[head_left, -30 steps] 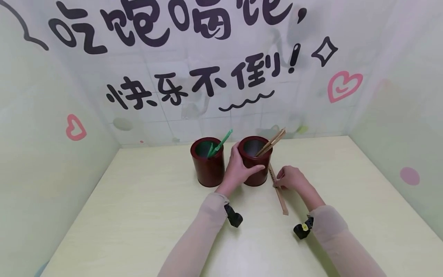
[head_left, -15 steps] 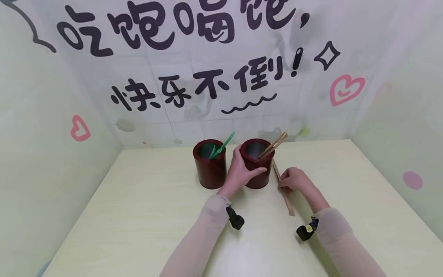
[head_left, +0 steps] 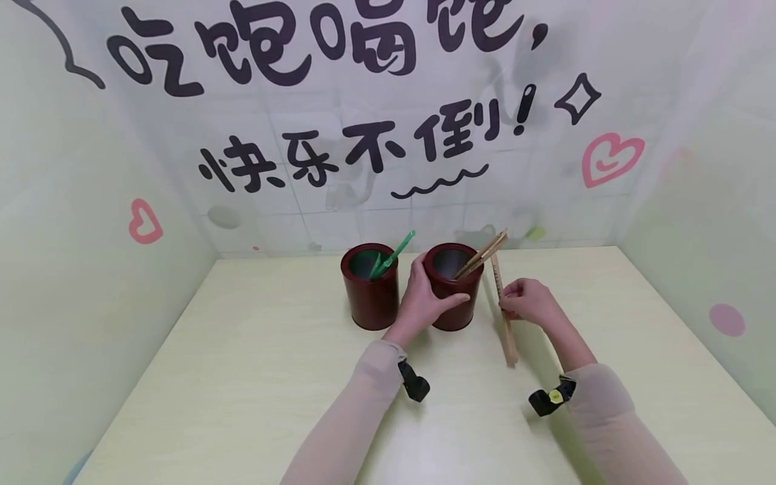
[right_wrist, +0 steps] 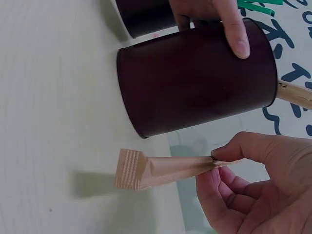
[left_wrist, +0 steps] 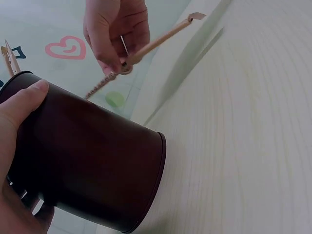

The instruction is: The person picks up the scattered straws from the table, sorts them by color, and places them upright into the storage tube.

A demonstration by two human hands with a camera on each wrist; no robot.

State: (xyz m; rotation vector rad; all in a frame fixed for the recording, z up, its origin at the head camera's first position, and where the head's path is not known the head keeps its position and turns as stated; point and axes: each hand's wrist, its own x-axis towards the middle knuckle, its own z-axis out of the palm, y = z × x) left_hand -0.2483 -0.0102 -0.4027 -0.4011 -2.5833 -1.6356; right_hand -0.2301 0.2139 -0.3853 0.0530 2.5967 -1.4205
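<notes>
My left hand grips the right-hand dark red cylindrical holder, thumb across its front and fingers round its far side. The holder stands upright, with several slim brown packets leaning out to the right. Right of it, my right hand pinches a similar long brown paper-wrapped packet between thumb and fingertips. In the right wrist view its flat crimped end points down toward the tabletop, with a shadow beside it. Its upper end extends past my fingers alongside the holder.
A matching dark red holder stands just left of my left hand, with green slim sticks in it. The pale wooden table meets a printed back curtain close behind both holders.
My right hand has moved up and slightly right, away from the holder, raising the brown packet with it. My left hand keeps its grip on the holder; the whole view has shifted a little.
</notes>
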